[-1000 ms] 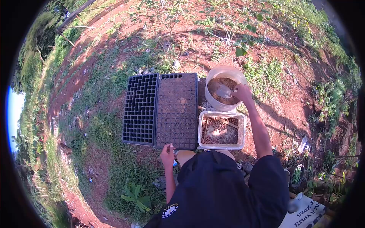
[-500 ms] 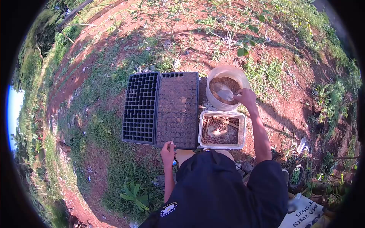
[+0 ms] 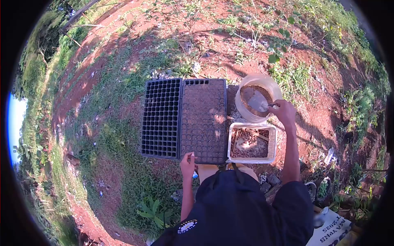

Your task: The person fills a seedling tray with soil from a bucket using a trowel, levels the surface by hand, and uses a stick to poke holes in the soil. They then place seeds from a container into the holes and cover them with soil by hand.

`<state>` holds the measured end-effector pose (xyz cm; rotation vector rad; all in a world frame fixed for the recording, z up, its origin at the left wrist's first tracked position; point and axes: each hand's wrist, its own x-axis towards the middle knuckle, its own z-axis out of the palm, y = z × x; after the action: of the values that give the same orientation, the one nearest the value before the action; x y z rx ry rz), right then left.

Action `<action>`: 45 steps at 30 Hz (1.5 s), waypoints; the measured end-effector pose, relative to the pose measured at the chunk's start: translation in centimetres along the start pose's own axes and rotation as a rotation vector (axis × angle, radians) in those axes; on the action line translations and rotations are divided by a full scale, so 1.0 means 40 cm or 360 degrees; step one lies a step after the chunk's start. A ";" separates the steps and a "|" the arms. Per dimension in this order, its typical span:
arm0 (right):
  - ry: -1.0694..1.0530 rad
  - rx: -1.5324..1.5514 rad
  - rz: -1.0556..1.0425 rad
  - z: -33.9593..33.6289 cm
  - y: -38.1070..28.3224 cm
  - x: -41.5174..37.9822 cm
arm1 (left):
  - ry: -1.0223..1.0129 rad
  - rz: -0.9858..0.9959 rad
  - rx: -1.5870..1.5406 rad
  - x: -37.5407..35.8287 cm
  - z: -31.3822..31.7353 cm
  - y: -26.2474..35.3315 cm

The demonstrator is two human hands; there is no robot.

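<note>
My right hand (image 3: 284, 111) is closed on a pale, translucent scoop (image 3: 258, 101) at the near right rim of a round clear plastic tub (image 3: 245, 110). Brown soil (image 3: 248, 93) shows in the tub around the scoop. My left hand (image 3: 188, 164) is at the near left corner of a black seedling tray (image 3: 204, 119), fingers curled in. A small pale spot shows at its fingertips, too small to make out. Soil covers nearly all of this tray, with a few bare cells in the far row. Left of it lies a second black seedling tray (image 3: 161, 119) with unfilled cells.
A white rectangular basket (image 3: 252, 160) below the tub contains small brown pieces and a thin stick (image 3: 257, 134). Grass (image 3: 119, 143) and red earth surround the trays. A printed sack (image 3: 330, 229) lies at lower right, and leafy plants (image 3: 274, 58) stand beyond the tub.
The camera view has shifted, so trays, tub and basket appear farther right. Within the tub, the scoop has turned and shows a broader face. My left hand stays by the tray corner.
</note>
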<state>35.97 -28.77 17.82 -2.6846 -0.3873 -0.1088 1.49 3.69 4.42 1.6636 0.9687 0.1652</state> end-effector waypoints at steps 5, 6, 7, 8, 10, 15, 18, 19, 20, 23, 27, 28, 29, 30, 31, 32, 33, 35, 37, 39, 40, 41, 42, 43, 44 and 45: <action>-0.0048 -0.0022 0.0051 -0.046 -0.114 -0.013 | -0.0072 -0.0026 -0.0152 0.094 -0.058 -0.015; -0.0086 -0.0010 0.0091 -0.054 -0.145 -0.011 | -0.0080 -0.0027 -0.0157 0.122 -0.071 -0.004; -0.0140 0.0009 0.0137 -0.056 -0.173 -0.008 | -0.0103 0.0007 -0.0093 0.146 -0.084 0.005; -0.0140 -0.0002 0.0143 -0.051 -0.195 -0.007 | -0.0128 0.0039 -0.0028 0.171 -0.095 0.014; -0.0145 0.0021 0.0124 -0.032 -0.238 -0.005 | -0.0151 0.0045 -0.0047 0.228 -0.119 0.041; -0.0139 0.0123 0.0157 0.044 -0.354 -0.006 | -0.0165 0.0142 -0.0056 0.376 -0.166 0.104; -0.0155 0.0224 0.0119 0.108 -0.389 -0.004 | -0.0164 0.0300 -0.0029 0.469 -0.170 0.136; -0.0116 0.0270 0.0092 0.136 -0.395 -0.006 | -0.0181 0.0305 -0.0051 0.496 -0.167 0.149; -0.0121 0.0266 0.0107 0.164 -0.401 -0.010 | -0.0193 0.0297 -0.0045 0.521 -0.160 0.163; -0.0191 0.0329 0.0223 0.215 -0.427 -0.010 | -0.0292 0.0610 0.0010 0.583 -0.105 0.206; -0.0209 0.0334 0.0268 0.288 -0.432 0.001 | -0.0392 0.0925 0.0358 0.653 0.007 0.242; -0.0215 0.0330 0.0272 0.301 -0.432 0.008 | -0.0396 0.0917 0.0356 0.664 0.043 0.247; -0.0212 0.0371 0.0278 0.315 -0.433 0.013 | -0.0344 0.0998 0.0321 0.673 0.079 0.252; -0.0206 0.0416 0.0284 0.330 -0.434 0.021 | -0.0292 0.1083 0.0288 0.688 0.112 0.253; -0.0235 0.0353 0.0320 0.346 -0.433 0.030 | -0.0315 0.1079 0.0282 0.703 0.140 0.257; -0.0239 0.0356 0.0321 0.360 -0.432 0.039 | -0.0315 0.1076 0.0287 0.714 0.166 0.259; -0.0253 0.0344 0.0342 0.374 -0.430 0.050 | -0.0275 0.1099 0.0252 0.724 0.188 0.271; -0.0279 0.0324 0.0403 0.409 -0.424 0.072 | -0.0256 0.1073 0.0306 0.749 0.219 0.283; -0.0292 0.0294 0.0387 0.432 -0.414 0.092 | -0.0135 0.1203 0.0482 0.782 0.254 0.271; -0.0321 0.0275 0.0383 0.459 -0.412 0.116 | -0.0026 0.1319 0.0679 0.812 0.284 0.246; -0.0389 0.0362 0.0465 0.446 -0.432 0.134 | -0.0035 0.1360 0.0981 0.819 0.288 0.241; -0.0455 0.0450 0.0549 0.444 -0.440 0.146 | -0.0046 0.1397 0.1285 0.825 0.290 0.236; -0.0468 0.0458 0.0559 0.460 -0.431 0.148 | -0.0056 0.1389 0.1298 0.825 0.290 0.238; -0.0393 0.0464 0.0462 0.477 -0.421 0.147 | -0.0064 0.1365 0.1363 0.819 0.291 0.238; -0.0315 0.0468 0.0365 0.491 -0.413 0.147 | -0.0072 0.1344 0.1426 0.816 0.291 0.241; -0.0323 0.0473 0.0372 0.491 -0.416 0.151 | -0.0080 0.1339 0.1435 0.813 0.291 0.239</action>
<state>37.32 -4.47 7.45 -2.4290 -0.1332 0.2711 34.08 16.49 -3.33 2.8282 0.2111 0.2608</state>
